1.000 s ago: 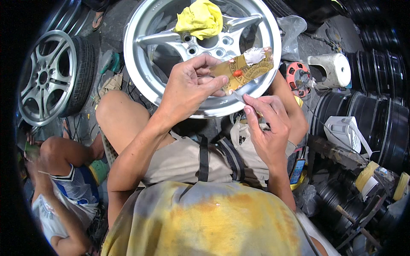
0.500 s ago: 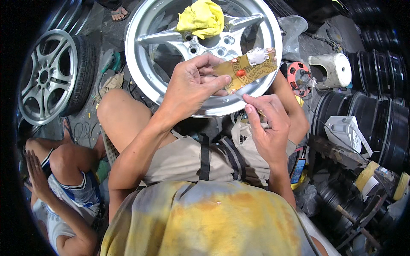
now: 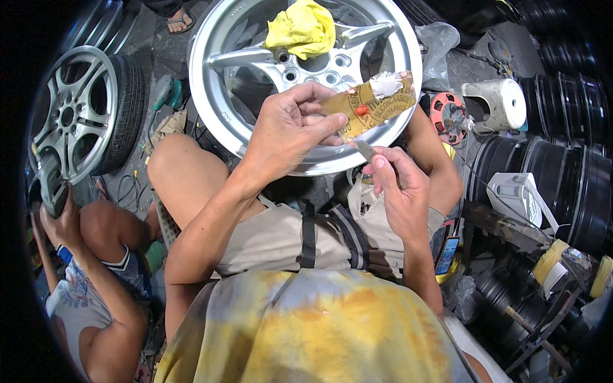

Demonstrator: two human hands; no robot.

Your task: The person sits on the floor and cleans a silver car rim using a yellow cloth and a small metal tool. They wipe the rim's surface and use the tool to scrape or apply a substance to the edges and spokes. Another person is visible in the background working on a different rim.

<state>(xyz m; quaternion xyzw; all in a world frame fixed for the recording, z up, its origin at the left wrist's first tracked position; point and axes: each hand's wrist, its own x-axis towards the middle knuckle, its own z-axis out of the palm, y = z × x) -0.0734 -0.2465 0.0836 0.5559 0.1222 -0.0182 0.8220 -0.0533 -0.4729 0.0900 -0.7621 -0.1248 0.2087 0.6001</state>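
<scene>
My left hand (image 3: 284, 127) grips a piece of brown-backed sandpaper (image 3: 377, 113) over the wheel rim. On the paper sit a dab of white paste (image 3: 387, 85) and a smaller red dab (image 3: 362, 111). My right hand (image 3: 401, 188) pinches a small, flat grey spreader (image 3: 365, 150); its tip is close to the paper's lower edge, and I cannot tell whether they touch. Beneath both hands a silver alloy wheel rim (image 3: 241, 60) rests at my knees, with a crumpled yellow cloth (image 3: 301, 29) on its hub and spokes.
At left, another person's hand (image 3: 62, 223) holds a power tool (image 3: 51, 182) near a wheel with a tyre (image 3: 121, 108). Dark rims (image 3: 549, 185) are stacked at right, by a white stool (image 3: 491, 102), a red cable reel (image 3: 448, 118) and a phone (image 3: 446, 255).
My right hand has turned slightly, and the spreader's grey face now shows. The left hand and paper barely moved. The other person has raised a power tool into view.
</scene>
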